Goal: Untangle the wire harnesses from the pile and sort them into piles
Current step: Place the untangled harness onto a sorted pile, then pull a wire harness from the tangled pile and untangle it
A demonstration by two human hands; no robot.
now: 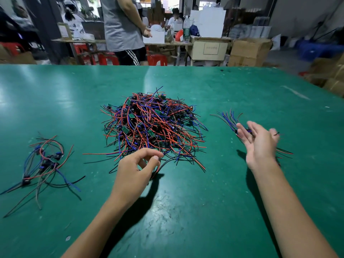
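Left hand [134, 170] pinching wires, green table [204, 211], cluttered workshop behind

No legible text; faint, unreadable characters on the cabinet label [211, 48] behind the table.

A broad green table [242, 86] fills the foreground, its scuffed surface catching pale glare from overhead light. Beyond its far edge a person in a grey shirt [121, 25] stands with their back to a cluttered wooden workbench [167, 43]. Red plastic stools [157, 59] sit under that bench. Brown cardboard boxes [247, 52] are stacked on the grey floor at right, beside blue crates [314, 49]. A white box [210, 22] tops a cream cabinet [209, 49].
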